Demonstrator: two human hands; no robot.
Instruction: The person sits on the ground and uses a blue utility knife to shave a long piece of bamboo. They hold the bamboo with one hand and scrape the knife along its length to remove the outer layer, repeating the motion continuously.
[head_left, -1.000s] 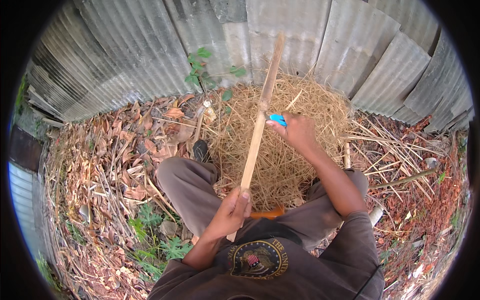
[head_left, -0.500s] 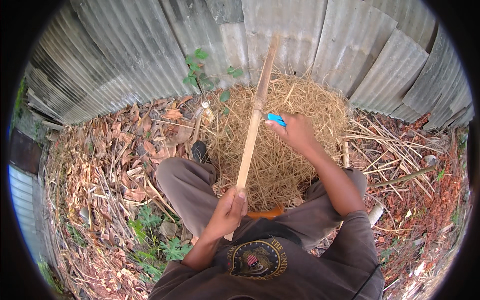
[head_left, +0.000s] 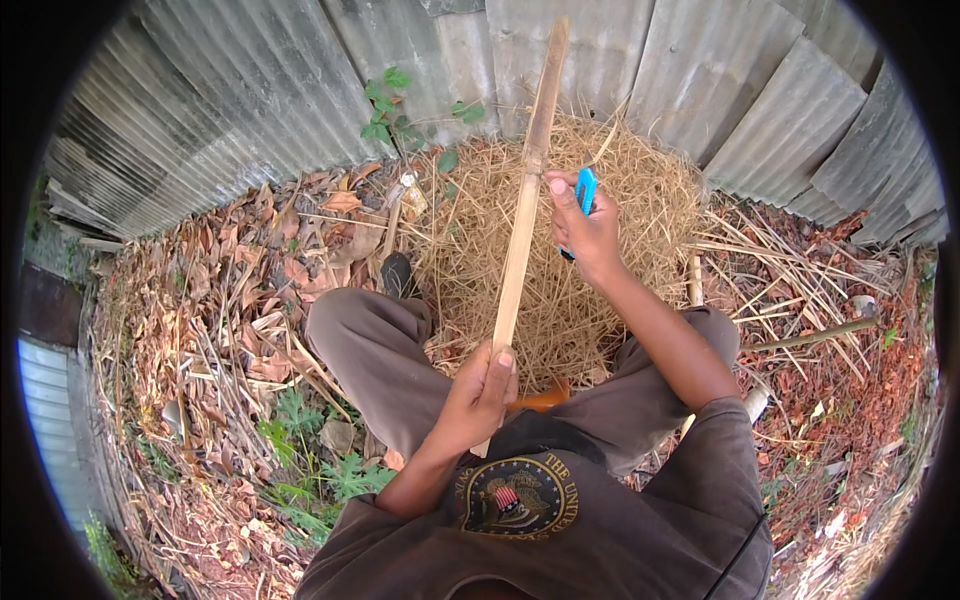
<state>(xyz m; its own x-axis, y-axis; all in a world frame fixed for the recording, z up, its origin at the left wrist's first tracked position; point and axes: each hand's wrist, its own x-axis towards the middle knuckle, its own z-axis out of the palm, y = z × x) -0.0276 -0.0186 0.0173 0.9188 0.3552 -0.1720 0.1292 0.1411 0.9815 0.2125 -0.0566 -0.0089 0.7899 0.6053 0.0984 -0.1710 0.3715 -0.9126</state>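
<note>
A long split bamboo strip [head_left: 519,243] slants up and away from my lap, pale along its near part and browner at the far end. My left hand [head_left: 482,390] is wrapped round its near end, just above my shirt. About midway along the strip is a darker node, and my right hand [head_left: 590,225] is beside it with the fingertips at the strip's right edge. A blue utility knife [head_left: 585,190] is held in that hand, its handle pointing up between thumb and fingers. Whether its blade is out cannot be made out.
Dry straw-like shavings [head_left: 620,190] are heaped between and beyond my bent legs. Corrugated metal sheets [head_left: 570,70] form a wall behind the heap. Dry leaves [head_left: 240,300] cover the ground at left, thin sticks [head_left: 790,285] at right. A green vine [head_left: 390,105] grows by the wall.
The bamboo strip has shifted up and slightly right, with my left hand along it. My right hand has turned the blue knife from pointing at the strip to nearly upright.
</note>
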